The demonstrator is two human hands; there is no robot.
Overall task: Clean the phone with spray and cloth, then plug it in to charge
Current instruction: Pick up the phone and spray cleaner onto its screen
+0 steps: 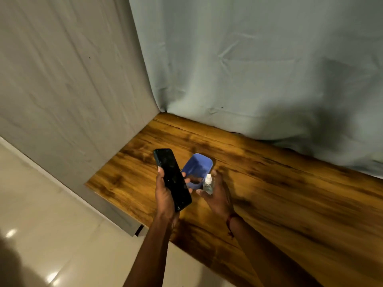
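Head view finds you early in the job: your left hand (165,195) grips the phone (172,179) above the wooden table (290,193), your right hand (217,193) curls round the spray bottle (207,183), with wiping and charging apparently ahead, no cloth or charger visible.

The left hand (165,195) is gripping a black, glossy rectangular phone (172,179) above the brown wood-grain table (290,193). Just right of the phone, the right hand (217,195) is holding a small clear spray bottle with a white cap (208,183). A blue plastic container (198,167) is sitting just behind the phone.
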